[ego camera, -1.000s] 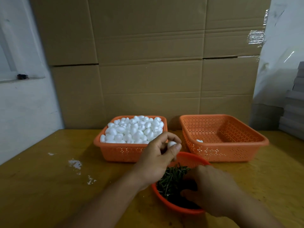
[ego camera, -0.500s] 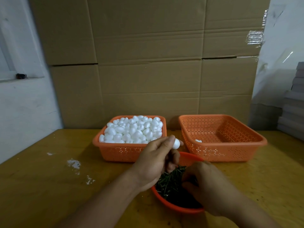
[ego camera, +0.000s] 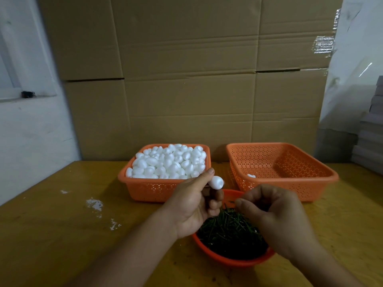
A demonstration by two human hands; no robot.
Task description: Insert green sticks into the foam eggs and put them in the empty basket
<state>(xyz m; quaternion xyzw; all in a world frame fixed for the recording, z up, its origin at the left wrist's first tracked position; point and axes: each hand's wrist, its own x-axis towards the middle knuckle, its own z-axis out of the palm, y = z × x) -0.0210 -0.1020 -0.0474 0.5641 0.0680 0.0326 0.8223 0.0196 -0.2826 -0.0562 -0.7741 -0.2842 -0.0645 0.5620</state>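
My left hand [ego camera: 196, 204] pinches a white foam egg [ego camera: 216, 182] between thumb and fingers, above the round orange bowl [ego camera: 234, 261] of green sticks [ego camera: 228, 230]. My right hand [ego camera: 275, 216] hovers over the bowl with fingers curled; a thin green stick [ego camera: 231, 201] shows at its fingertips, pointing toward the egg. Behind stands an orange basket [ego camera: 145, 189] heaped with foam eggs [ego camera: 170, 160]. At the back right, the other orange basket [ego camera: 310, 185] holds one egg [ego camera: 251, 175] near its front left corner.
Everything sits on a yellow wooden table [ego camera: 62, 235] with white foam crumbs [ego camera: 94, 204] on its left part. Cardboard boxes [ego camera: 186, 79] form a wall behind the baskets. Stacked grey boards [ego camera: 371, 131] stand at the far right.
My right hand has risen out of the bowl of sticks, its fingertips now up near the egg. My left hand turned the egg and shifted it slightly right.
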